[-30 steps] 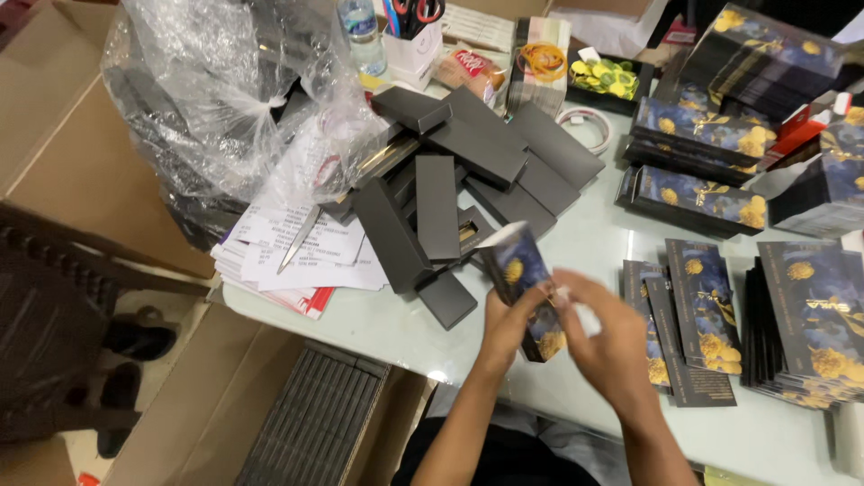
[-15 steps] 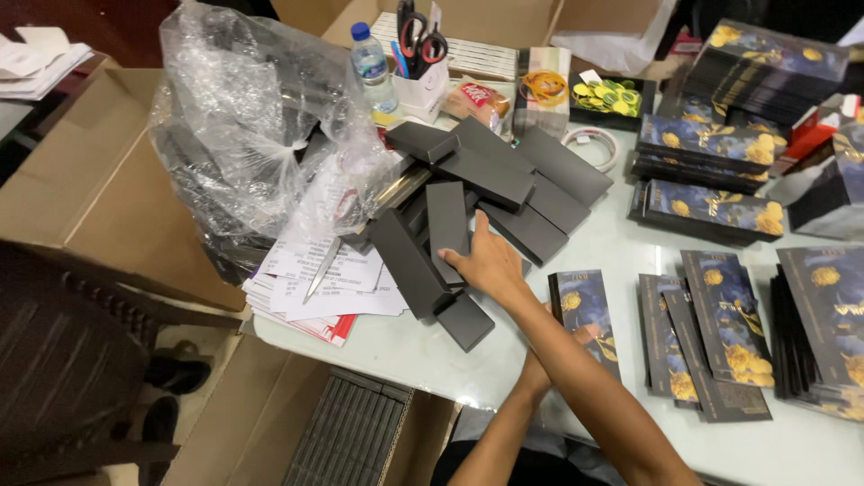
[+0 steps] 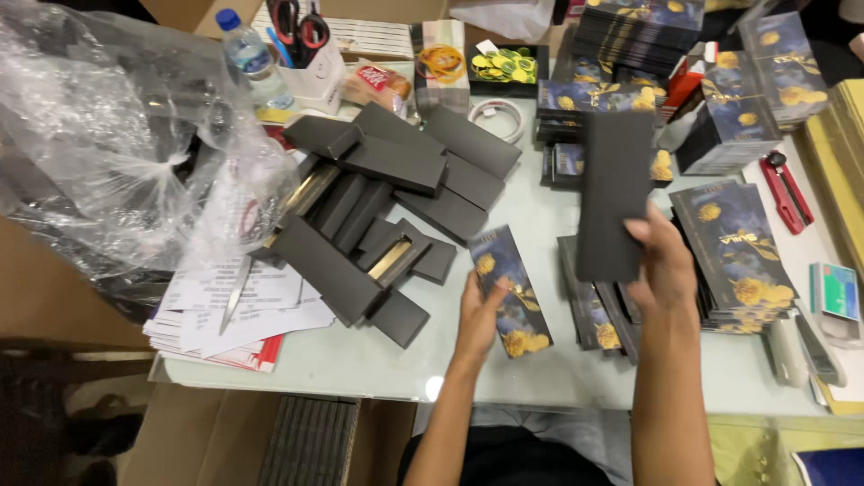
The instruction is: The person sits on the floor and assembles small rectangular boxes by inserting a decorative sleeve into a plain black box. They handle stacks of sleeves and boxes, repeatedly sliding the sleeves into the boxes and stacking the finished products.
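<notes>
Near the table's front edge, the left hand now grips a blue sleeve; the right hand has lifted a black box from the pile, ready for pairing.

Plastic bag contents unclear

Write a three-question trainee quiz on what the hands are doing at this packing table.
1. True or false: the right hand holds a plain black box up off the table.
2. What does the left hand touch? A) scissors B) a dark blue sleeve with gold flowers C) a water bottle
3. What lies on the papers beside the pile of black boxes?

Key: 1 true; 2 B; 3 a knife.
</notes>
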